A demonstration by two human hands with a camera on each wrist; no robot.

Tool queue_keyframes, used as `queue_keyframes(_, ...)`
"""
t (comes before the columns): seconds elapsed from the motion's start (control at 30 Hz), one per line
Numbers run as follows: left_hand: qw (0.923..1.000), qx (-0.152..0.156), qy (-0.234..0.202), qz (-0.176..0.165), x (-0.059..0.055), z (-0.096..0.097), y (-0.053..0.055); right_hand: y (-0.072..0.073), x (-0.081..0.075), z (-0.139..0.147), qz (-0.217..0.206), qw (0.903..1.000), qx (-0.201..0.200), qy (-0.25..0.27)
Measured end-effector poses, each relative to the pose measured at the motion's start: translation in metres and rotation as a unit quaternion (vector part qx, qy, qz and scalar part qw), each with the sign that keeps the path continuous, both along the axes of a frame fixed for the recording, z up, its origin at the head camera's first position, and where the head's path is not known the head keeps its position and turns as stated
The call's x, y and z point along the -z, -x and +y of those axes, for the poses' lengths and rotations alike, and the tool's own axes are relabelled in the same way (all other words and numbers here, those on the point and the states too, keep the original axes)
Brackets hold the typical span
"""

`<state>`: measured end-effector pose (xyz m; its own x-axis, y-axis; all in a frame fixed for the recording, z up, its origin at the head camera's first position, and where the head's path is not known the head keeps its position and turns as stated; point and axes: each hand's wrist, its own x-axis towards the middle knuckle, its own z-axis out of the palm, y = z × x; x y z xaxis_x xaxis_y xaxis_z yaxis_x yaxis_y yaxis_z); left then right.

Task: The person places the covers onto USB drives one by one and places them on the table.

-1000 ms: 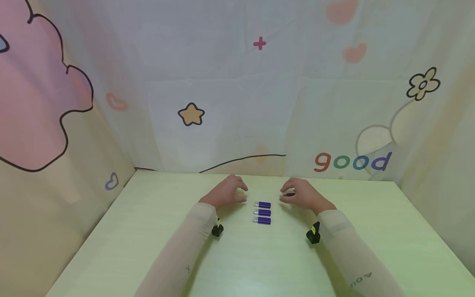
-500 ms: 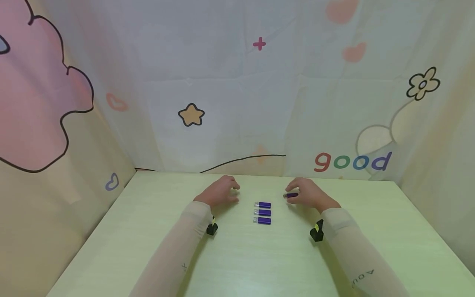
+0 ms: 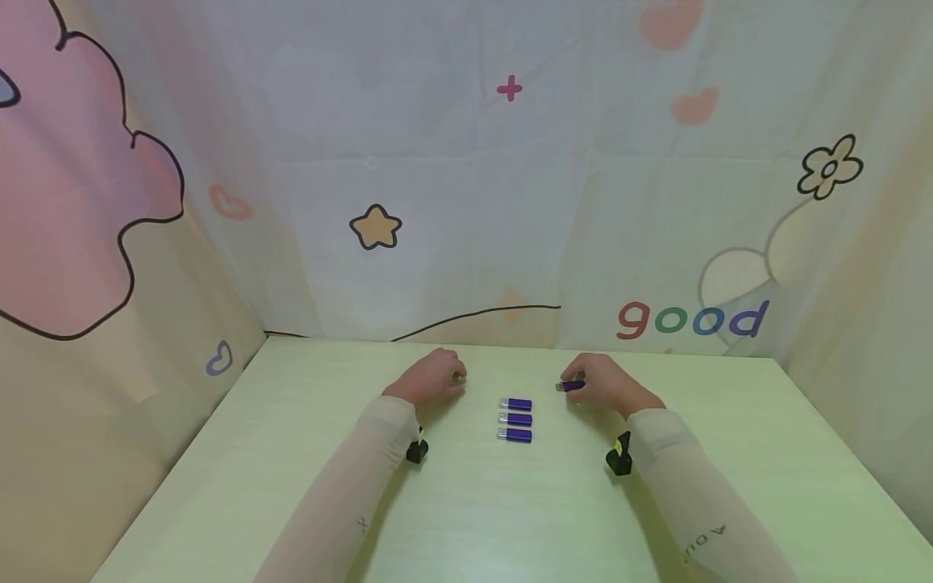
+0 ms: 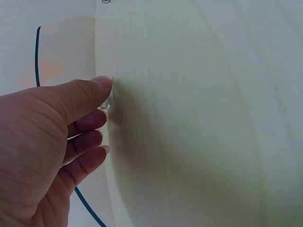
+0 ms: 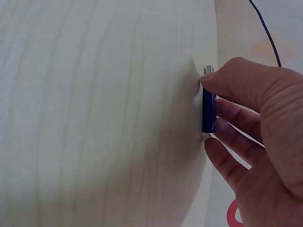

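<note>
My left hand pinches a small clear cap between thumb and fingers, seen in the left wrist view; part of the cap is hidden by the thumb. In my right hand, thumb and fingers grip a purple USB stick whose bare metal plug sticks out past the thumb. On the table between the hands lie three more purple USB sticks, one above another in the head view: the far one, the middle one and the near one. Their left ends look clear or silvery.
The pale wood-grain table reaches back to a printed curtain that hangs behind it and at both sides. A small black device sits at my left wrist, and another black device at my right.
Both hands have drawn apart, the left leftward and the right slightly rightward, mostly in the first half second. More of the held USB stick shows now. The three on the table stayed put.
</note>
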<state>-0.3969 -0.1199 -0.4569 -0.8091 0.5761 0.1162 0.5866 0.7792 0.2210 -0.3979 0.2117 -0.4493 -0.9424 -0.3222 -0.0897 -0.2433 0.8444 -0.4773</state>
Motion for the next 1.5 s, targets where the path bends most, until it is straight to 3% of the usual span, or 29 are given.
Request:
queue_keyframes(0.8,0.9993,-0.026,-0.011,-0.022,0.0011,0.0008,0.0057,0.0019,-0.0023,-0.0021,0.007,0.9997,-0.014,-0.017)
queue_keyframes(1.2,0.9986,-0.030,-0.016,-0.040,-0.0006,-0.0019,0.0009,0.0023,-0.0052,-0.0027,0.004,0.9991,-0.015,-0.040)
queue_keyframes(1.5,0.9994,-0.023,0.000,-0.025,0.0006,-0.0031,-0.0008,0.0017,-0.0035,-0.0045,0.004,0.9986,-0.021,-0.048)
